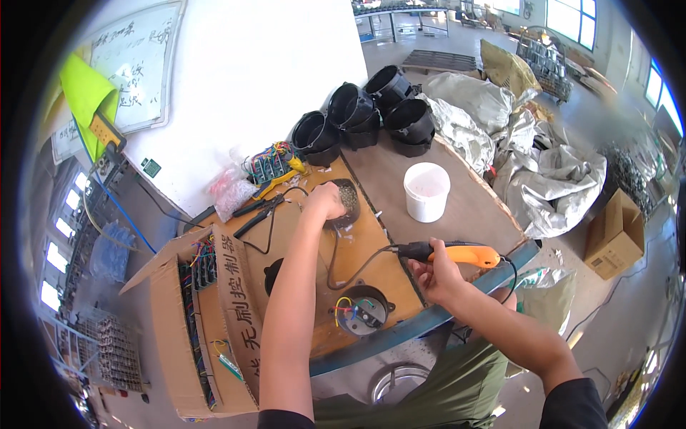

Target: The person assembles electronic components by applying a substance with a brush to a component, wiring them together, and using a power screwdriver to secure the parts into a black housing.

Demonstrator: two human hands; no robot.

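My left hand reaches into a dark tray of small brass-coloured parts that look like screws. Its fingers are bent and closed down among them, and what they pinch is hidden. Near the table's front edge my right hand is wrapped round an orange electric screwdriver, held almost level with its black front end pointing left. In front of me on the wooden board stands a round dark housing with coloured wires inside. Another dark round piece is partly hidden behind my left forearm.
A white bucket stands right of the tray, with several black round housings behind. An open cardboard box of wired controllers sits at left. Cables, a plastic bag and a wire bundle lie beyond. Silvery sacks fill the right.
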